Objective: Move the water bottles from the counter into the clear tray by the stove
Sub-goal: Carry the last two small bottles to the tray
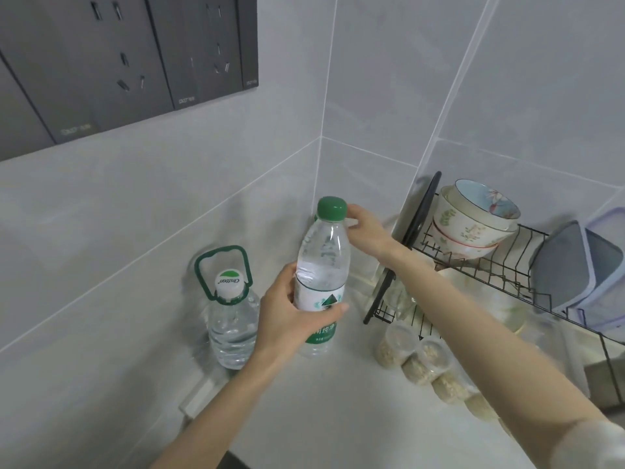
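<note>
A small water bottle with a green cap and a green-and-white label stands in the counter corner. My left hand grips it around the label. Right behind it a sliver of a second green cap shows; the rest of that bottle is hidden. My right hand reaches in from the right, and its finger and thumb pinch at the height of that hidden cap. A larger water jug with a green carry handle stands to the left. The clear tray and the stove are out of view.
A black wire dish rack holding stacked bowls and plastic container lids fills the right side. Several small jars of grain lie on the counter beneath it. Dark wall cabinets hang at the upper left.
</note>
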A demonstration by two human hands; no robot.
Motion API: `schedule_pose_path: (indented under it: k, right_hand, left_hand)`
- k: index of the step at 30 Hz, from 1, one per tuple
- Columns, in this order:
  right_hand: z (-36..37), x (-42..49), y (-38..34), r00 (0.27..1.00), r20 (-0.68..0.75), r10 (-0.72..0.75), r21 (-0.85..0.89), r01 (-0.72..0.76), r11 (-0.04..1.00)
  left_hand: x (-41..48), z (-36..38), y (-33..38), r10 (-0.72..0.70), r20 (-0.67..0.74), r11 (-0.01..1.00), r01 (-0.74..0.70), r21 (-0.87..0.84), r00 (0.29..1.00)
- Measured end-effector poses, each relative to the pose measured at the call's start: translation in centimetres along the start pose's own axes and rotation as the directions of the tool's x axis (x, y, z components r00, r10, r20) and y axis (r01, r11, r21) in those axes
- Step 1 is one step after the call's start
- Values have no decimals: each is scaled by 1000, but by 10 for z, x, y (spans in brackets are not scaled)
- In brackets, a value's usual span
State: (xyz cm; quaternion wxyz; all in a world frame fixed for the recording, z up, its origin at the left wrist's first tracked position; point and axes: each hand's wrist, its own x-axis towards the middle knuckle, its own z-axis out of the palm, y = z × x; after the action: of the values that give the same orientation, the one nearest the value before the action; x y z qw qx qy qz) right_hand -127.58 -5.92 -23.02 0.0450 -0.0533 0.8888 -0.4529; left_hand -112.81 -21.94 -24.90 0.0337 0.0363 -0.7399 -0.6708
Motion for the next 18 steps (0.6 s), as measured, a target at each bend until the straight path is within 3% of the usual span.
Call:
schedule_pose_path:
  k: [7, 12, 18]
  right_hand:
    - [34, 55, 15, 1000, 24, 0, -183, 4, 983]
    - [43, 63, 33, 992, -87, -93, -158, 79, 984]
    - [39, 53, 41, 984, -116, -132, -118, 118, 986]
  left_hand:
    - [8, 4, 1, -27, -96, 1000, 25, -17, 995]
    - [16, 7, 0, -37, -126, 999, 35, -15, 991]
    - [17, 10, -2, -58, -174, 998, 50, -49, 983]
